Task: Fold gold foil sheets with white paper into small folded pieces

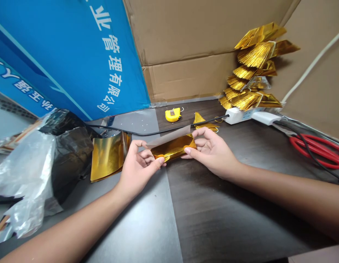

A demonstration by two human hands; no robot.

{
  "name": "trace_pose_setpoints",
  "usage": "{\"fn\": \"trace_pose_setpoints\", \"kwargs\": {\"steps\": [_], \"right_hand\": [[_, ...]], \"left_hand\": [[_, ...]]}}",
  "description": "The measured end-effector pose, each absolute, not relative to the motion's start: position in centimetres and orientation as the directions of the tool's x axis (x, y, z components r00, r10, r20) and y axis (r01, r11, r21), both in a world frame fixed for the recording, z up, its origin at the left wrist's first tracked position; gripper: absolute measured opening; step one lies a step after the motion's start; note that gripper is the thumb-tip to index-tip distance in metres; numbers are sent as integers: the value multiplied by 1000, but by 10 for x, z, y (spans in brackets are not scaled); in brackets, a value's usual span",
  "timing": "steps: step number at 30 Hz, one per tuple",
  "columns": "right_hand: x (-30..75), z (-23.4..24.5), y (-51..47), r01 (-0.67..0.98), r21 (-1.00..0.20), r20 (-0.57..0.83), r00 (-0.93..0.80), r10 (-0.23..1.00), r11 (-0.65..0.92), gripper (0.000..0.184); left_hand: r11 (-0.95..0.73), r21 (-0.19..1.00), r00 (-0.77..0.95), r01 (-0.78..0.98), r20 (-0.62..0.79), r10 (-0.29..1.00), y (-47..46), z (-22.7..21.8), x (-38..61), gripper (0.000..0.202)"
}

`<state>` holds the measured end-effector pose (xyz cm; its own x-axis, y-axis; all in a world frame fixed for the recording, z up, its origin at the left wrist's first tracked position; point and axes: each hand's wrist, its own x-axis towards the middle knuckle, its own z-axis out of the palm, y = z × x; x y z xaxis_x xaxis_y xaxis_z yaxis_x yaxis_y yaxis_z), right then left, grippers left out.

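Between my two hands is a sheet of gold foil paper (173, 147), partly folded lengthwise, with a pale strip of its back showing along the far edge. My left hand (139, 160) pinches its left end between thumb and fingers. At the other end, my right hand (209, 151) grips it the same way, thumb on top. The paper is held above the table. Left of my left hand lies a stack of flat gold foil sheets (107, 157). Beyond my right hand sits a small folded gold piece (203, 122).
Bundles of folded gold paper (254, 58) are piled at the back right, by a white power strip (237, 115). Red-handled scissors (318, 149) lie at right. A yellow tape measure (173, 115) and black cable (147, 134) lie behind. Plastic bags (68, 153) stand left.
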<state>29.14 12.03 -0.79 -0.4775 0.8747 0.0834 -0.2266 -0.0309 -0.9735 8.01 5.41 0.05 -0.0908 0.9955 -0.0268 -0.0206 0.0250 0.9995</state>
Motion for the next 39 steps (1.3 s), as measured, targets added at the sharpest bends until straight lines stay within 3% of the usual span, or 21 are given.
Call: {"fn": "trace_pose_setpoints", "kwargs": {"steps": [4, 9, 17, 25, 34, 39], "right_hand": [[293, -9, 120, -183, -982, 133, -508, 851, 45, 42], [295, -10, 118, -83, -983, 184, -580, 794, 167, 39], [293, -10, 119, -155, -987, 129, -573, 809, 48, 43], [292, -3, 109, -54, -988, 140, -711, 689, 146, 43], [286, 0, 103, -75, -997, 26, -616, 788, -27, 46], [286, -1, 101, -80, -996, 18, -593, 805, -37, 43]], "left_hand": [[22, 1000, -78, 14, -20, 997, 54, 3, 80, 62], [71, 992, -82, 106, -63, 995, 53, 4, 77, 47], [87, 994, 42, 67, -90, 995, 49, 6, 86, 44], [100, 987, 137, 124, -117, 984, 48, 8, 88, 40], [87, 994, 41, 58, -90, 995, 45, 6, 91, 38], [106, 994, 64, 31, -108, 992, 45, 3, 90, 40]]}}
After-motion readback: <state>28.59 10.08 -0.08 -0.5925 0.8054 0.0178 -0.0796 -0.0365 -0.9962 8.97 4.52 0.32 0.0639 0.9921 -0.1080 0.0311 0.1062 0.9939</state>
